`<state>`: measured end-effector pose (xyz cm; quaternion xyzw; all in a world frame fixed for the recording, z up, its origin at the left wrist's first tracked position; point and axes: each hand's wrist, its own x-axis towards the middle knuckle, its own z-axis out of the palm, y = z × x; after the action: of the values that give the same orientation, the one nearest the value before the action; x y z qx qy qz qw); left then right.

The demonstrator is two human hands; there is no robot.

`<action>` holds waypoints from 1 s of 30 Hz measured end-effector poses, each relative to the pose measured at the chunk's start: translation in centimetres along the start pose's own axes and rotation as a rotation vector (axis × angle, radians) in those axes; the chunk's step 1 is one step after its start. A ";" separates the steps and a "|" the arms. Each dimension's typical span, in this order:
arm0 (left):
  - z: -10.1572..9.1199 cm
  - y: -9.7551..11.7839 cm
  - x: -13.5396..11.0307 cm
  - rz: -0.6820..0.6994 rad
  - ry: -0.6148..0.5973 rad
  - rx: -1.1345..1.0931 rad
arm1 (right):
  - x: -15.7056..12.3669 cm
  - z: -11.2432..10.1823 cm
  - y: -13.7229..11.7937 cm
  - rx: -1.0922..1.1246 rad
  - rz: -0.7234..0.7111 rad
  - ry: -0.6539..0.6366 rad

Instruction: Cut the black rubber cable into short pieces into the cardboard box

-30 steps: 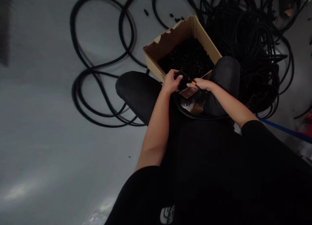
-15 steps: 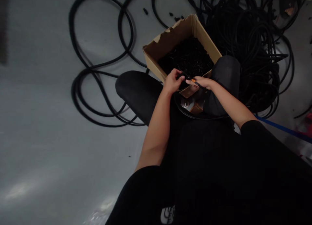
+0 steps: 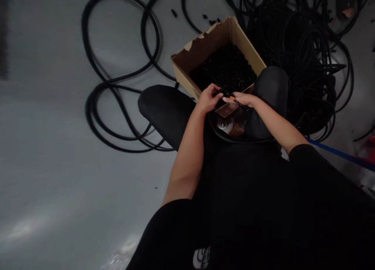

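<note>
Over the near rim of a cardboard box (image 3: 187,80), my left hand (image 3: 208,98) is closed on the end of a black rubber hose (image 3: 227,138). From that hand the hose curves down across my lap. My right hand (image 3: 241,99) grips a hand tool with black-and-orange handles (image 3: 232,98), which looks like a cutter. Its head meets the hose between my two hands, and the jaws are too dark to make out. Many short black pieces (image 3: 231,67) lie in the box below my fingers.
A big tangle of black hose (image 3: 293,47) lies on the floor to the right. Wide hose loops (image 3: 107,82) spread out on the left. A few black pieces (image 3: 174,13) are scattered behind the box. A blue strap (image 3: 340,152) runs along the right side. My bent knees flank the box.
Almost nothing differs. Both hands keep their places at the hose end, with only a slight shift of the fingers and the tool.
</note>
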<state>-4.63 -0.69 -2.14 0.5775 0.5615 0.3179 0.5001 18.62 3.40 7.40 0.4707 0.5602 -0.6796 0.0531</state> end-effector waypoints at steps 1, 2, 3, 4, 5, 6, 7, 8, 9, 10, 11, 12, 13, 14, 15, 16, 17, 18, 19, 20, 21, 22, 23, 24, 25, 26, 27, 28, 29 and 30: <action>0.1 0.0 0.0 0.004 -0.007 0.001 | -0.1 0.1 -0.2 -0.005 0.008 0.018; 0.1 0.0 0.1 0.007 -0.009 0.004 | -0.2 0.1 -0.3 -0.014 0.019 0.038; 0.2 0.1 0.1 0.008 -0.006 0.010 | -0.3 0.2 -0.5 -0.026 0.030 0.059; 0.2 0.2 0.1 0.006 -0.001 0.017 | -0.3 0.2 -0.6 -0.035 0.041 0.078; 0.3 0.3 0.2 0.001 0.006 0.022 | -0.4 0.3 -0.7 -0.043 0.052 0.099; 0.3 0.3 0.2 -0.010 0.011 0.026 | -0.4 0.3 -0.8 -0.051 0.064 0.125; 0.2 0.3 0.2 -0.026 0.014 0.027 | -0.4 0.3 -0.8 -0.058 0.075 0.151; 0.2 0.2 0.3 -0.045 0.015 0.029 | -0.4 0.3 -0.8 -0.063 0.084 0.178; 0.2 0.1 0.3 -0.065 0.014 0.031 | -0.3 0.4 -0.8 -0.067 0.091 0.203; 0.1 -0.1 0.3 -0.081 0.014 0.034 | -0.3 0.4 -0.7 -0.071 0.099 0.224; 0.1 -0.4 0.4 -0.090 0.014 0.036 | -0.2 0.3 -0.6 -0.077 0.106 0.242; 0.0 -0.6 0.4 -0.092 0.016 0.038 | 0.0 0.3 -0.4 -0.085 0.112 0.252; 0.0 -0.8 0.4 -0.088 0.020 0.039 | 0.2 0.3 -0.2 -0.095 0.116 0.257; 0.0 -1.0 0.4 -0.080 0.026 0.043 | 0.4 0.2 0.0 -0.107 0.117 0.258; -0.1 -1.2 0.4 -0.070 0.034 0.049 | 0.6 0.2 0.3 -0.123 0.117 0.259; -0.1 -1.3 0.4 -0.060 0.042 0.054 | 0.8 0.1 0.5 -0.139 0.114 0.260; -0.1 -1.3 0.4 -0.052 0.051 0.057 | 0.9 0.0 0.8 -0.154 0.107 0.260; -0.1 -1.3 0.4 -0.045 0.059 0.057 | 1.0 0.0 1.0 -0.168 0.098 0.261; -0.1 -1.2 0.4 -0.039 0.065 0.052 | 1.1 -0.1 1.1 -0.177 0.090 0.261; -0.1 -1.2 0.4 -0.035 0.070 0.046 | 1.1 -0.1 1.2 -0.180 0.085 0.257; -0.1 -1.1 0.4 -0.031 0.073 0.041 | 1.2 -0.1 1.2 -0.178 0.085 0.247; -0.1 -1.1 0.4 -0.030 0.076 0.039 | 1.1 -0.1 1.2 -0.174 0.088 0.236; 0.0 -1.1 0.4 -0.030 0.079 0.040 | 1.1 -0.1 1.2 -0.174 0.095 0.226; 0.1 -1.2 0.4 -0.034 0.080 0.040 | 1.0 -0.1 1.1 -0.181 0.103 0.217; 0.2 -1.4 0.4 -0.041 0.078 0.035 | 0.9 -0.1 1.0 -0.193 0.108 0.213; 0.3 -1.5 0.4 -0.051 0.074 0.024 | 0.9 -0.1 0.9 -0.210 0.111 0.214; 0.4 -1.8 0.4 -0.062 0.070 0.006 | 0.8 -0.1 0.9 -0.229 0.109 0.220; 0.5 -2.0 0.3 -0.071 0.068 -0.012 | 0.7 -0.1 0.9 -0.247 0.104 0.228; 0.6 -2.1 0.3 -0.076 0.068 -0.026 | 0.6 -0.2 0.8 -0.262 0.093 0.233; 0.7 -2.3 0.3 -0.074 0.072 -0.031 | 0.6 -0.2 0.9 -0.275 0.083 0.235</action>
<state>-4.71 -0.87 -4.55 0.5370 0.5951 0.3283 0.4998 18.92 3.53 6.39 0.5578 0.6302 -0.5342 0.0792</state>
